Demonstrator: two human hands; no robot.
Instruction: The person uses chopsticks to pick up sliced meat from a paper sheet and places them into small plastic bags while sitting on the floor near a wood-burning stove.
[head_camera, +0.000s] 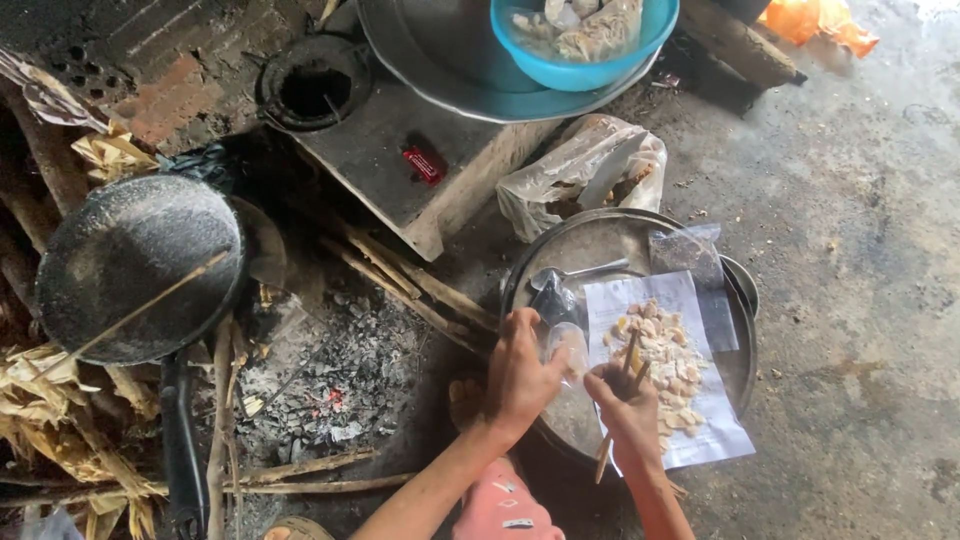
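My left hand (520, 375) grips a small clear plastic bag (568, 345) and holds it over a round metal tray (560, 255) on the ground. My right hand (628, 405) is closed on a pair of wooden chopsticks (622, 385) whose tips reach into a heap of pale fried snack pieces (668, 365). The pieces lie on a white paper sheet (715, 420) spread across the tray. A metal spoon (580, 272) and another clear bag (690, 255) also lie on the tray.
A black pan (130, 265) rests at the left over firewood, beside ash and embers (335, 385). A concrete stove block (400, 150) carries a large metal lid and a blue bowl (585, 45). A crumpled plastic bag (585, 170) lies behind the tray. Bare concrete floor extends right.
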